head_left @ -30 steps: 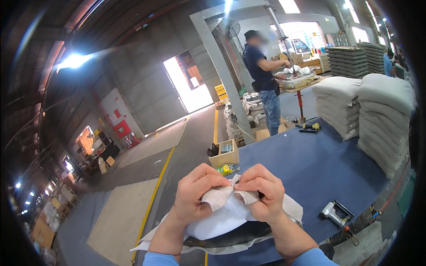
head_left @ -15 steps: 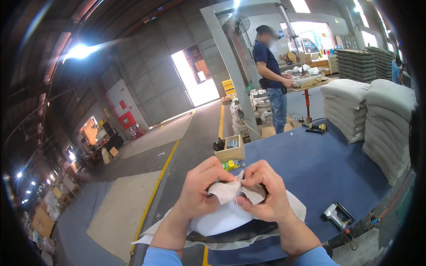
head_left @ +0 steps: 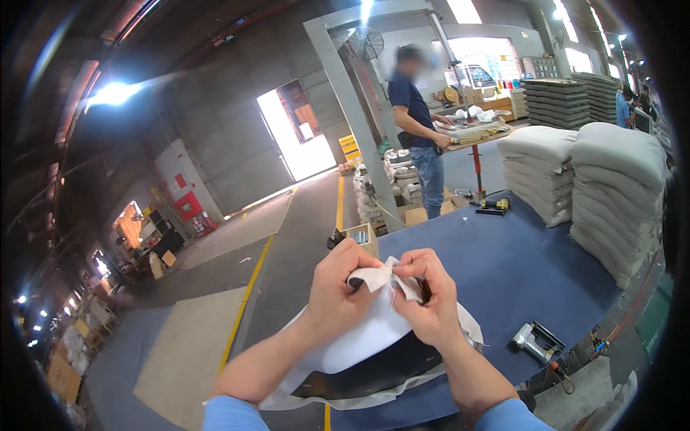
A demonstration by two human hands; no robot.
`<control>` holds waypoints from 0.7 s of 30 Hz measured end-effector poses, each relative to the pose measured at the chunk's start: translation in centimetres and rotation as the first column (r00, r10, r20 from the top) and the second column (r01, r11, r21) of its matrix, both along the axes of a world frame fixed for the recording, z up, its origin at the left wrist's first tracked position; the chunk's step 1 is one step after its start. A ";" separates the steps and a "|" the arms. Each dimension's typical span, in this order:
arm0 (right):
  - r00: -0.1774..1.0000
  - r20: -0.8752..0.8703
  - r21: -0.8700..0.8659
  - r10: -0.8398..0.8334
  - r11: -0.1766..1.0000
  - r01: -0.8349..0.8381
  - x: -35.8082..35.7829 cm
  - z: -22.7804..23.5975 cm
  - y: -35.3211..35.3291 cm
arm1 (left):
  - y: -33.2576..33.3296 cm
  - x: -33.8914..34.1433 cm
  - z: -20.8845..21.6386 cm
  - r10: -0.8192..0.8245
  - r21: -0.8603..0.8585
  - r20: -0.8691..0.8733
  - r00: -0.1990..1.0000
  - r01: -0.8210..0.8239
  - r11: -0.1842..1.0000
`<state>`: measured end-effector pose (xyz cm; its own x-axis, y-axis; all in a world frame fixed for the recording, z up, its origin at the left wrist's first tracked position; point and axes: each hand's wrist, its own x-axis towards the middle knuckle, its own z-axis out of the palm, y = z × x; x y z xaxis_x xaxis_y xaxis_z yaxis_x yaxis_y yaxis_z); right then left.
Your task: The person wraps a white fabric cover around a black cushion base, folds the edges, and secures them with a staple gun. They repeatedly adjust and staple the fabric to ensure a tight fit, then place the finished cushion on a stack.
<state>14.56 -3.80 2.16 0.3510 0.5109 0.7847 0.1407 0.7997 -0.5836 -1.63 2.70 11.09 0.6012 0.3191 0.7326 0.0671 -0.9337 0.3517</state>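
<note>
Both hands pinch a light beige fabric edge (head_left: 372,278) above a cushion piece at the near side of the blue table. My left hand (head_left: 336,284) is closed on the left part of the fabric. My right hand (head_left: 433,298) grips its right part, thumbs and fingertips close together. Loose white threads hang between them. Below the hands lies white padding (head_left: 348,352) over a black panel (head_left: 381,375), with pale fabric spread around its border. My forearms cover part of the cushion piece.
On the blue table (head_left: 496,266) lie a silver staple gun (head_left: 533,343) and a yellow-black one (head_left: 494,206). A wooden box (head_left: 361,237) stands beyond my hands. Stacked beige cushions (head_left: 618,194) rise at the right. A co-worker (head_left: 417,129) stands at another table.
The view has shifted, so the surroundings sit further left. The fabric edge is bunched more tightly between my hands. More of the black panel shows, and the green packet behind my hands is hidden.
</note>
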 end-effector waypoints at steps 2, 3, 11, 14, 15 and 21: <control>0.998 0.007 0.071 -0.063 0.995 0.063 0.8 -0.4 0.5 | 0.6 0.7 -0.4 -0.039 -0.001 -0.002 0.999 0.039 0.999; 0.996 0.012 0.088 -0.089 0.992 0.088 1.0 -0.6 0.6 | 1.1 1.1 -0.4 -0.049 0.004 -0.014 0.999 0.049 0.999; 0.983 0.042 0.204 -0.179 0.965 0.167 2.0 -1.6 2.2 | 3.1 1.7 -1.5 -0.113 0.154 0.030 0.993 0.107 0.982; 0.991 0.057 0.263 -0.120 0.960 0.101 1.7 -1.5 3.2 | 3.2 0.6 -1.3 -0.105 0.169 0.026 0.994 0.099 0.981; 0.990 0.067 0.278 -0.121 0.956 0.098 1.5 -1.5 3.5 | 3.1 0.2 -1.3 -0.103 0.159 0.025 0.994 0.097 0.982; 0.987 0.133 0.302 -0.093 0.952 0.049 0.8 -1.0 4.6 | 2.9 -1.8 -1.5 -0.114 0.036 0.015 0.993 0.113 0.993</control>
<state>15.39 0.82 1.18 0.2503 0.2250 0.9417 0.2681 0.9185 -0.2907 -3.41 5.59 9.61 0.6192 0.2239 0.7526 -0.0458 -0.9466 0.3193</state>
